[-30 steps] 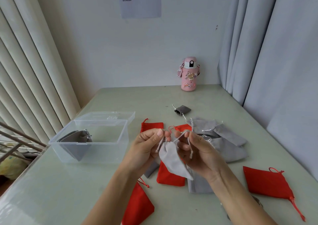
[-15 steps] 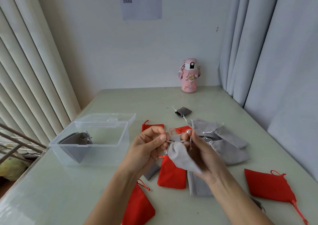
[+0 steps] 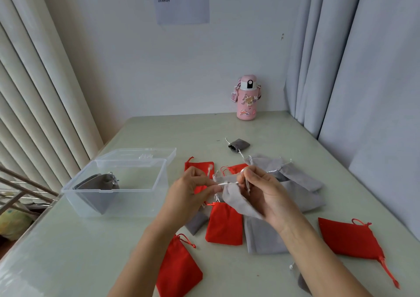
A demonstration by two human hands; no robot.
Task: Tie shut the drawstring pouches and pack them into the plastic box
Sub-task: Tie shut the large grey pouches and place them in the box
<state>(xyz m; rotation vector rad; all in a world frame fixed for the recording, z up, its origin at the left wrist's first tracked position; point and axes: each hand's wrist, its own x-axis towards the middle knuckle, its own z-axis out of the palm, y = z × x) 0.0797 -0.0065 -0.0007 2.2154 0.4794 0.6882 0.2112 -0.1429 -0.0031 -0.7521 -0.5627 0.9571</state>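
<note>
A person's 2 bare hands meet at the centre of the frame, above a pale green surface (image 3: 91, 251).

The left hand (image 3: 188, 194) has its fingers (image 3: 204, 184) curled, with the thumb and forefinger pinching a white drawstring (image 3: 227, 184) at the left side of the mouth of a light grey pouch (image 3: 236, 200). The right hand (image 3: 266, 194) is also curled, its fingertips pinching the cord on the right side of the same mouth. The drawstring runs taut between the 2 hands and the mouth is gathered. The pouch hangs from the cord, down and to the right, against the right palm and clear of the surface.

To the left of the hands stands a clear plastic box (image 3: 109, 191) with its lid (image 3: 136, 158) folded back. A dark grey pouch (image 3: 97, 187) lies inside it at the left end.

Under and around the hands loose pouches lie scattered. A red pouch (image 3: 223, 224) is just below the hands, another red pouch (image 3: 177, 267) sits lower centre, and a third red pouch (image 3: 350, 237) is at lower right. Several light grey pouches (image 3: 295, 176) overlap to the right of the hands. A small dark grey pouch (image 3: 238, 144) lies farther back.

A pink bottle (image 3: 247, 99) stands at the far edge against the wall.
</note>
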